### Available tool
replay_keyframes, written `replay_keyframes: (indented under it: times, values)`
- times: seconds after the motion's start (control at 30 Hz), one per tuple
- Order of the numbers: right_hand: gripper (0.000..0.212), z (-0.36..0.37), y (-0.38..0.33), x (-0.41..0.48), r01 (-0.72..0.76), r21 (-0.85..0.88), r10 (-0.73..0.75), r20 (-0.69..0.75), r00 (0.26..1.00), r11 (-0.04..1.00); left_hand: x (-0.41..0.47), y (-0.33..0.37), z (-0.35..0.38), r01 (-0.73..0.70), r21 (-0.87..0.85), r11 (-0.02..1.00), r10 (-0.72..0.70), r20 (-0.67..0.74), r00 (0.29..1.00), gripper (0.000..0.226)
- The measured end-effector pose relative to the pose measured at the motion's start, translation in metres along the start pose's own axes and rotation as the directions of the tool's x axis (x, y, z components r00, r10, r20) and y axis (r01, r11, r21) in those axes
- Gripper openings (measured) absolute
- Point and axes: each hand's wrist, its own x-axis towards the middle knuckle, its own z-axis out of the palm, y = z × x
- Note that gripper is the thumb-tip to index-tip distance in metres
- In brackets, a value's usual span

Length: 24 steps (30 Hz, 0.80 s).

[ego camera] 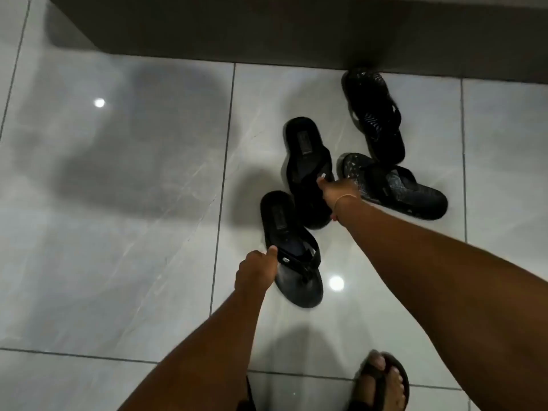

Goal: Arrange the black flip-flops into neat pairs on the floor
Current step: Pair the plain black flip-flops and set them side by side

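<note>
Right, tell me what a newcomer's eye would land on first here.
Four black flip-flops scattered on the glossy grey tile floor, right of centre. The left hand grips the strap of the nearest plain flip-flop, and the right hand holds the second plain flip-flop just beyond it. Two patterned flip-flops lie further right, one near the dark wall base, one crosswise.
</note>
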Motion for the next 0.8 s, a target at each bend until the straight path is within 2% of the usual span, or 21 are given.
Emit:
replay_keyframes:
  times: [0.13,0.2,0.33,0.47,0.63,0.73,0.8]
  values:
    - [0.057,0.013,-0.001,0.019,-0.074,0.213,0.075,0.003,0.997,0.974,0.013,0.003,0.009,0.095,-0.187,0.978,-0.087,0.053,0.995,0.065]
    - [0.058,0.018,0.000,0.024,-0.074,0.225,0.075,0.007,0.997,0.972,0.018,0.002,0.016,0.107,-0.259,0.960,-0.093,0.066,0.993,0.062]
    - [0.052,0.019,-0.003,0.031,-0.104,0.308,0.086,0.072,0.994,0.946,0.026,0.002,0.019,0.055,-0.351,0.935,-0.061,-0.006,0.998,0.042]
    - [0.042,0.014,-0.006,0.030,-0.137,0.366,0.097,0.125,0.987,0.920,0.031,0.000,0.018,0.026,-0.363,0.931,-0.046,-0.046,0.998,0.035]
    - [0.045,0.010,0.010,0.019,-0.117,0.362,0.110,0.040,0.993,0.925,0.038,-0.008,-0.008,-0.025,-0.321,0.947,-0.031,-0.166,0.986,0.030]
    - [0.048,0.012,0.031,0.009,-0.009,0.177,0.035,-0.144,0.989,0.984,0.039,-0.017,-0.034,-0.066,-0.246,0.967,-0.001,-0.263,0.965,0.033]
    - [0.048,0.016,0.045,-0.001,0.022,0.088,-0.002,-0.214,0.977,0.996,0.042,-0.025,-0.049,-0.084,-0.207,0.975,0.015,-0.315,0.949,0.034]
